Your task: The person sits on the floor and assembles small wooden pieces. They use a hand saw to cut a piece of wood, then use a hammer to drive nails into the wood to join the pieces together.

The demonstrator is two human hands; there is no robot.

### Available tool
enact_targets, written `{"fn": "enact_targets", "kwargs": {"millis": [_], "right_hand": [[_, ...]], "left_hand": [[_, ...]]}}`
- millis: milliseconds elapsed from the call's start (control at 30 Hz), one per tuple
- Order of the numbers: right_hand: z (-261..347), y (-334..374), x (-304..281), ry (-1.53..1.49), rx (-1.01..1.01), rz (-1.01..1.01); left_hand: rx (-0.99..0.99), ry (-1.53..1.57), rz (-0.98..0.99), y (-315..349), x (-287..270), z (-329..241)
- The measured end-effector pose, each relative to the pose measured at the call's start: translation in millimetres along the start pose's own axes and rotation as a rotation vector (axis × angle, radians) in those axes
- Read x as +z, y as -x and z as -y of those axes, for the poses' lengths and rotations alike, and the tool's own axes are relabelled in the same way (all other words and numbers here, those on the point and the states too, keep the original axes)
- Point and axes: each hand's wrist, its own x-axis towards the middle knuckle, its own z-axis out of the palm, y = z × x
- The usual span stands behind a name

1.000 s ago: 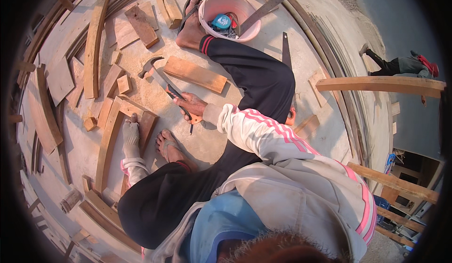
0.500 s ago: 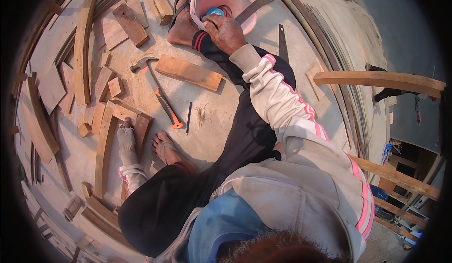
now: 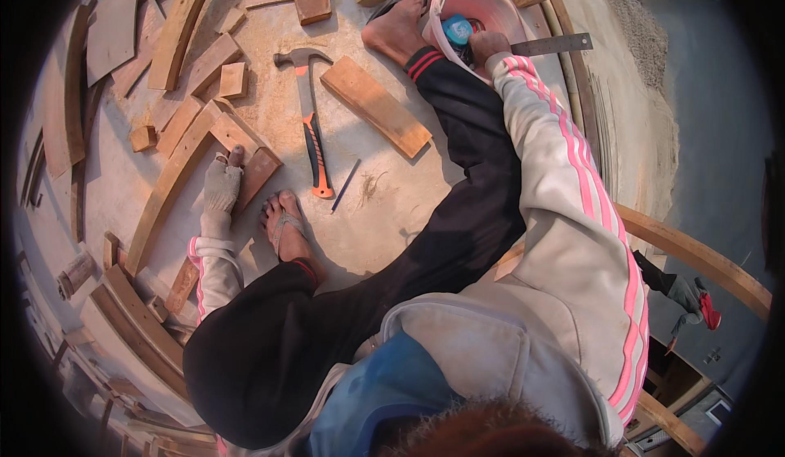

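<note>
A: Nearest first. Left hand (image 3: 222,185), in a grey glove, rests flat on the floor, fingers spread, touching a wedge-shaped wood offcut (image 3: 255,172). It grips nothing.

B: And beside it?

A: A bare foot in a sandal (image 3: 286,228), just right of that hand. Beyond the foot a hammer (image 3: 311,118) with an orange-and-black handle lies on the concrete, head pointing away. A blue pencil (image 3: 345,185) lies just right of the handle's end. A flat plank (image 3: 374,105) sits further right, apart from both.

B: Right hand?

A: Right hand (image 3: 488,47) is stretched far out, down inside a pink bucket (image 3: 491,3) by the other foot. A blue tape measure (image 3: 458,29) lies in the bucket, just left of the knuckles, touching or nearly so. Fingers are curled, but cannot tell whether they close on anything; the bucket rim hides them.

B: Anything else there?

A: A metal ruler (image 3: 552,44) sticks out over the bucket's right rim, just beyond the wrist.
</note>
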Motion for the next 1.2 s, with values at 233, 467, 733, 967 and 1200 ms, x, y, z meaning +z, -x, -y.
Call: {"fn": "enact_targets", "kwargs": {"millis": [233,467,733,967,1200], "right_hand": [[-1.6,-1.1,1.6,0.029,-0.001,0.112],[-75.5,39.1,-0.6,-0.774,0.066,0.179],[-56.1,88.6,-41.7,-0.822,0.182,-0.349],[-98.2,128.1,-27.1,-0.82,0.695,-0.013],[-112.4,112.7,4.8,-1.696,0.632,-0.616]], "left_hand": [[0.017,-0.072,-0.016,4.2,2.4,-5.0],[0.078,-0.094,-0.042,-6.7,8.9,10.1],[-0.021,-0.041,-0.015,0.8,1.0,-8.7],[0.023,-0.041,-0.07,-0.7,5.9,3.8],[0.072,-0.017,-0.002,6.6,3.0,-10.5]]}}
